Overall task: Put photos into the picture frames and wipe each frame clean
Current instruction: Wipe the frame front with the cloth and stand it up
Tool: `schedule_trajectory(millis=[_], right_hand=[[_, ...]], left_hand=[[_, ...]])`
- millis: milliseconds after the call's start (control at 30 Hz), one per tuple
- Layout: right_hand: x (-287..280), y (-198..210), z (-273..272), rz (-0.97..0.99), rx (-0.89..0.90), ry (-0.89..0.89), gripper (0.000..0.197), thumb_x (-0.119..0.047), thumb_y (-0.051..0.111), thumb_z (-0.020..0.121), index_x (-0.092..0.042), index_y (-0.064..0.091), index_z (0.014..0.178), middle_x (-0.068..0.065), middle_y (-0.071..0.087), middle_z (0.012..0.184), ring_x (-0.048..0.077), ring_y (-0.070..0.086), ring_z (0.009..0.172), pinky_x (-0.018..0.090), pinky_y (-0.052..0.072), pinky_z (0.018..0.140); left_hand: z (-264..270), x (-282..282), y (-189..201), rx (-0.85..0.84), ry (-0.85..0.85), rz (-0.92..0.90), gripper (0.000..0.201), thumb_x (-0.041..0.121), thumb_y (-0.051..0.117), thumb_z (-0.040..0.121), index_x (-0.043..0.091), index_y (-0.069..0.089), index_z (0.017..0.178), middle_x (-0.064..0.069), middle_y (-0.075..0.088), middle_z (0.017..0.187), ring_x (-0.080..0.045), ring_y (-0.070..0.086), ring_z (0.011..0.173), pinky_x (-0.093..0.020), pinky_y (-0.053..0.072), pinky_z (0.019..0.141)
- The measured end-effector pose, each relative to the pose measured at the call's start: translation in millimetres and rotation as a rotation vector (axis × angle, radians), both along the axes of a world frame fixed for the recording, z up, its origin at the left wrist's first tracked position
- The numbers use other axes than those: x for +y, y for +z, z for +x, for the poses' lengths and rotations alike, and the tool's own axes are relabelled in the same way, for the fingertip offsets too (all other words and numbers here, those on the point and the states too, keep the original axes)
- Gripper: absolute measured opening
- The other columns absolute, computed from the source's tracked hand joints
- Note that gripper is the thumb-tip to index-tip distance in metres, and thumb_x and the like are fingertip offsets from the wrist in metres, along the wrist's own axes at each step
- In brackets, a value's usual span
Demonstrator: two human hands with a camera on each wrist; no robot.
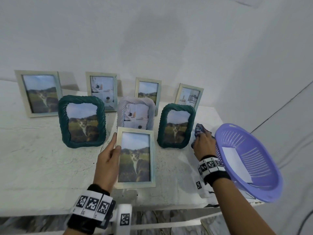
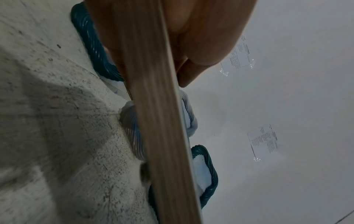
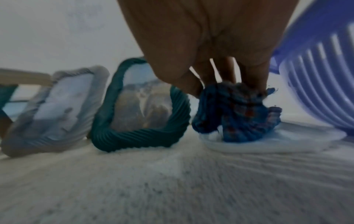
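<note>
My left hand [image 1: 111, 155] grips a pale wooden frame [image 1: 135, 156] by its left edge, thumb on the front; it holds a cat photo and faces me above the table. In the left wrist view the frame's edge [image 2: 162, 121] runs across the picture under my fingers [image 2: 191, 45]. My right hand [image 1: 203, 143] pinches a blue patterned cloth [image 1: 200, 131] beside the purple basket [image 1: 264, 189]. In the right wrist view the cloth [image 3: 239, 112] hangs from my fingertips [image 3: 254, 81] and touches a white sheet [image 3: 268, 145] on the table.
Several frames with photos stand on the white table [image 1: 42, 158]: four pale ones at the back, two teal twisted ones [image 1: 82, 121] [image 1: 176, 126] and a lilac one [image 1: 136, 114] in front. A white sheet [image 1: 235, 163] lies in the basket at the table's right edge.
</note>
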State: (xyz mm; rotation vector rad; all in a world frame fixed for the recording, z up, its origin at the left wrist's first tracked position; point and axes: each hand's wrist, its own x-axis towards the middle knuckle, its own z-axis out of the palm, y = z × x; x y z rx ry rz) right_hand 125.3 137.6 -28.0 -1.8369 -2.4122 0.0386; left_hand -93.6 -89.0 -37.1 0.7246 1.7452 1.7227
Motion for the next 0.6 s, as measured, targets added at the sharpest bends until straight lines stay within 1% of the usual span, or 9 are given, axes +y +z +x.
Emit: schedule_trajectory(millis=[133, 200, 300, 333, 400, 467, 500, 567, 600], right_hand=[[16.3, -26.3, -0.7, -0.175, -0.080, 0.015, 0.041, -0.014, 0.042, 0.094, -0.001, 0.044, 0.133, 0.022, 0.040, 0.139, 0.039, 0.041, 0.125, 0.046, 0.032, 0.107], [21.3, -36.0, 3.1, -0.225, -0.070, 0.026, 0.045, -0.017, 0.039, 0.095, -0.005, 0.036, 0.138, 0.024, 0.033, 0.144, 0.042, 0.035, 0.130, 0.049, 0.028, 0.109], [17.4, -35.9, 8.8, -0.249, -0.028, 0.012, 0.044, -0.024, 0.037, 0.097, -0.013, 0.034, 0.139, 0.024, 0.025, 0.149, 0.045, 0.034, 0.131, 0.051, 0.030, 0.109], [9.7, -30.3, 8.9, -0.210, -0.026, 0.007, 0.043, -0.025, 0.037, 0.097, -0.014, 0.036, 0.139, 0.024, 0.027, 0.148, 0.045, 0.036, 0.129, 0.050, 0.032, 0.108], [-13.5, -14.8, 6.8, -0.063, 0.012, 0.039, 0.041, -0.025, 0.041, 0.095, -0.013, 0.044, 0.134, 0.022, 0.042, 0.137, 0.042, 0.045, 0.119, 0.046, 0.039, 0.100], [-45.9, 0.4, 0.5, 0.001, 0.253, 0.114, 0.030, -0.022, 0.046, 0.095, -0.010, 0.055, 0.121, 0.013, 0.058, 0.112, 0.034, 0.054, 0.101, 0.037, 0.044, 0.083], [-62.0, 6.8, -4.2, -0.082, 0.452, 0.136, 0.025, -0.022, 0.048, 0.096, -0.011, 0.058, 0.116, 0.009, 0.061, 0.103, 0.029, 0.057, 0.093, 0.034, 0.044, 0.076], [-93.3, 19.0, -16.7, -0.479, 0.896, 0.096, 0.025, -0.023, 0.047, 0.100, -0.012, 0.059, 0.118, 0.007, 0.069, 0.100, 0.025, 0.065, 0.087, 0.035, 0.051, 0.071], [-107.6, 21.6, -22.1, -0.698, 1.090, 0.059, 0.026, -0.026, 0.045, 0.101, -0.014, 0.059, 0.119, 0.011, 0.070, 0.101, 0.027, 0.067, 0.088, 0.037, 0.054, 0.072]], left_hand=[[-0.5, -4.3, -2.0, 0.005, 0.000, -0.011, 0.045, 0.013, 0.043, 0.102, 0.025, 0.040, 0.146, 0.010, 0.042, 0.147, -0.003, 0.037, 0.135, -0.029, 0.027, 0.114], [0.0, -5.6, -1.3, -0.006, -0.006, -0.005, 0.045, 0.013, 0.042, 0.102, 0.025, 0.040, 0.145, 0.011, 0.041, 0.147, -0.002, 0.036, 0.136, -0.028, 0.026, 0.115], [0.4, -5.0, 1.6, -0.011, -0.018, -0.001, 0.045, 0.013, 0.043, 0.102, 0.027, 0.039, 0.145, 0.016, 0.040, 0.146, 0.003, 0.034, 0.134, -0.021, 0.025, 0.111], [0.7, -4.7, 2.9, -0.011, -0.023, 0.003, 0.045, 0.014, 0.043, 0.102, 0.027, 0.039, 0.145, 0.018, 0.040, 0.145, 0.004, 0.034, 0.133, -0.021, 0.025, 0.111], [1.4, -2.6, 5.3, -0.016, -0.020, 0.010, 0.045, 0.015, 0.043, 0.102, 0.029, 0.040, 0.145, 0.020, 0.040, 0.144, 0.008, 0.036, 0.130, -0.022, 0.026, 0.112], [3.3, -0.2, 7.6, -0.030, -0.011, 0.015, 0.044, 0.016, 0.043, 0.102, 0.031, 0.041, 0.144, 0.021, 0.041, 0.143, 0.012, 0.038, 0.125, -0.019, 0.028, 0.108], [5.2, 1.4, 9.5, -0.043, -0.015, 0.018, 0.043, 0.017, 0.043, 0.102, 0.033, 0.042, 0.142, 0.021, 0.042, 0.142, 0.011, 0.040, 0.124, -0.019, 0.029, 0.106], [10.6, 5.0, 12.1, -0.068, -0.021, 0.020, 0.039, 0.019, 0.043, 0.102, 0.039, 0.047, 0.135, 0.019, 0.056, 0.131, 0.006, 0.051, 0.116, -0.023, 0.038, 0.100], [14.1, 6.8, 14.4, -0.080, -0.018, 0.018, 0.035, 0.019, 0.044, 0.102, 0.039, 0.048, 0.130, 0.020, 0.065, 0.116, 0.005, 0.058, 0.105, -0.024, 0.043, 0.092]])
